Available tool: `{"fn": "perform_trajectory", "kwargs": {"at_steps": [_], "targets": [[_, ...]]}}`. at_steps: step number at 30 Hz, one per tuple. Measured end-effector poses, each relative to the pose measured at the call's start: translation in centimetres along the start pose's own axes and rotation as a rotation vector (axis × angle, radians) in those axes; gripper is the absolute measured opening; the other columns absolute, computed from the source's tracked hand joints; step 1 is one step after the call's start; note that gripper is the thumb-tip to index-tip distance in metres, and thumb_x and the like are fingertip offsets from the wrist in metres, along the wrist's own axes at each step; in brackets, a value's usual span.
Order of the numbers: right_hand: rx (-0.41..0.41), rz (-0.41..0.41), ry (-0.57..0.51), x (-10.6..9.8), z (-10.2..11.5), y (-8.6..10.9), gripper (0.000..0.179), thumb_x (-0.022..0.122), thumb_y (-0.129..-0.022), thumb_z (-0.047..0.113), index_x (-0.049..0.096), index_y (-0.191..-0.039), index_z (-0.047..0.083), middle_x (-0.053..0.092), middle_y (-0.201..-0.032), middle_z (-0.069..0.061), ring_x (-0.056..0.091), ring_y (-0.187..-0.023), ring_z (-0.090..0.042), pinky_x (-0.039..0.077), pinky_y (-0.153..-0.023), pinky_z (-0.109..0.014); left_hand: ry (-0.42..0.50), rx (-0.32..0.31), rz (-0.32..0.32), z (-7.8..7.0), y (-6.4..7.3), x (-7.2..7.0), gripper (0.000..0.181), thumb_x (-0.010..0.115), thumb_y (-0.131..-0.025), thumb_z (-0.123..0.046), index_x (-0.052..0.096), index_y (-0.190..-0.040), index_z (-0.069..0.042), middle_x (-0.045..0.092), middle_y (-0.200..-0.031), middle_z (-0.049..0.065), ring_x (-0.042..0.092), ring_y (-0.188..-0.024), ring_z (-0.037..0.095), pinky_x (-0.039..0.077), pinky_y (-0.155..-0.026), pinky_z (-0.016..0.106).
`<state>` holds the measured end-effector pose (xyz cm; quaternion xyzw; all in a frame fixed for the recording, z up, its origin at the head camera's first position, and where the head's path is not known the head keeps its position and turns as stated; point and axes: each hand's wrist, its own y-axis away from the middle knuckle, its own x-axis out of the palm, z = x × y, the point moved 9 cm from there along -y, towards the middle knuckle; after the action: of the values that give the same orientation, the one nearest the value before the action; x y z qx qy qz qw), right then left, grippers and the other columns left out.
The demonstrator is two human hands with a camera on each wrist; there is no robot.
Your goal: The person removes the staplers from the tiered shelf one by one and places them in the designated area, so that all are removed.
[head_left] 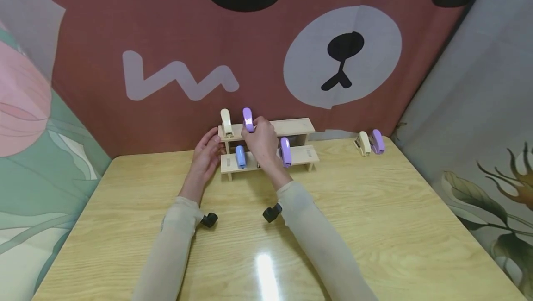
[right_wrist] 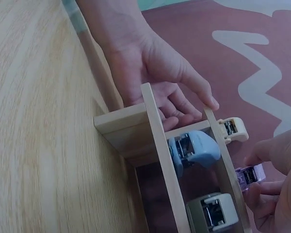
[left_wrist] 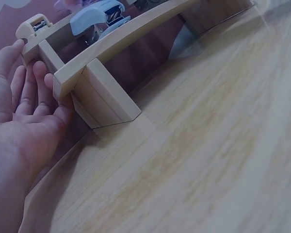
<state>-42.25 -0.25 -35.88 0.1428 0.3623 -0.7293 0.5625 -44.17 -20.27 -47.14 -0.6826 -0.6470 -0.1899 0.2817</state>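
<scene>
A pale wood-grain table carries a wooden rack near its far edge. At the rack's upper step are a cream stapler, by the left end, and a purple stapler. The lower step bears a blue stapler, a grey-green stapler and another purple stapler. Well apart, directly on the tabletop's right, a second cream stapler stands just beside a third purple stapler.

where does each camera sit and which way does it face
Head: on the head, facing forward and down at the wooden rack; left hand, right hand and both sleeves show.
Left wrist: worn there, facing the rack's end; left hand shows.
Right wrist: worn there, facing the rack; both hands show.
Both wrist views share the blue stapler.
</scene>
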Motion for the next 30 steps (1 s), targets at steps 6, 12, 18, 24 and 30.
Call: {"fn": "perform_trajectory", "kwargs": {"at_steps": [6, 12, 18, 24, 30], "targets": [[-0.014, 0.003, 0.012, -0.24, -0.26, 0.08, 0.033, 0.078, -0.089, 0.031, 0.065, -0.107, 0.006, 0.062, -0.088, -0.003, 0.063, -0.076, -0.023, 0.052, -0.063, -0.040, 0.020, 0.001, 0.009, -0.01, 0.07, -0.01, 0.041, 0.063, -0.102, -0.009, 0.056, -0.142, -0.011, 0.061, -0.110, 0.005, 0.057, -0.088, 0.020, 0.051, -0.071, 0.028], [-0.029, 0.010, 0.025, -0.22, -0.27, 0.14, 0.031, 0.079, -0.087, 0.028, 0.065, -0.106, 0.006, 0.062, -0.093, -0.005, 0.064, -0.080, -0.025, 0.053, -0.067, -0.042, 0.028, -0.004, 0.022, -0.01, 0.03, 0.05, 0.044, 0.065, -0.102, -0.010, 0.055, -0.144, -0.011, 0.061, -0.108, 0.007, 0.058, -0.089, 0.019, 0.052, -0.072, 0.028], [-0.036, 0.000, -0.034, -0.37, -0.19, 0.09, 0.026, 0.081, -0.085, 0.026, 0.068, -0.098, 0.007, 0.065, -0.092, -0.006, 0.063, -0.081, -0.024, 0.052, -0.068, -0.041, 0.027, 0.008, 0.028, -0.22, 0.08, 0.09, 0.047, 0.065, -0.102, -0.010, 0.052, -0.147, -0.010, 0.062, -0.107, 0.006, 0.057, -0.089, 0.020, 0.052, -0.072, 0.028], [-0.043, -0.003, -0.103, -0.38, -0.49, 0.22, 0.025, 0.082, -0.084, 0.024, 0.067, -0.094, 0.006, 0.063, -0.092, -0.007, 0.061, -0.083, -0.023, 0.052, -0.071, -0.039, 0.037, 0.006, 0.041, 0.01, 0.15, 0.16, 0.046, 0.063, -0.103, -0.009, 0.050, -0.147, -0.009, 0.062, -0.105, 0.006, 0.057, -0.088, 0.020, 0.052, -0.071, 0.028], [-0.068, -0.040, -0.153, -0.89, -0.20, 0.11, 0.025, 0.081, -0.084, 0.022, 0.064, -0.089, 0.005, 0.060, -0.088, -0.006, 0.059, -0.082, -0.023, 0.052, -0.072, -0.036, 0.045, -0.001, 0.042, -0.08, 0.13, 0.18, 0.044, 0.058, -0.105, -0.006, 0.049, -0.148, -0.008, 0.060, -0.110, 0.006, 0.057, -0.087, 0.019, 0.053, -0.070, 0.027]]}}
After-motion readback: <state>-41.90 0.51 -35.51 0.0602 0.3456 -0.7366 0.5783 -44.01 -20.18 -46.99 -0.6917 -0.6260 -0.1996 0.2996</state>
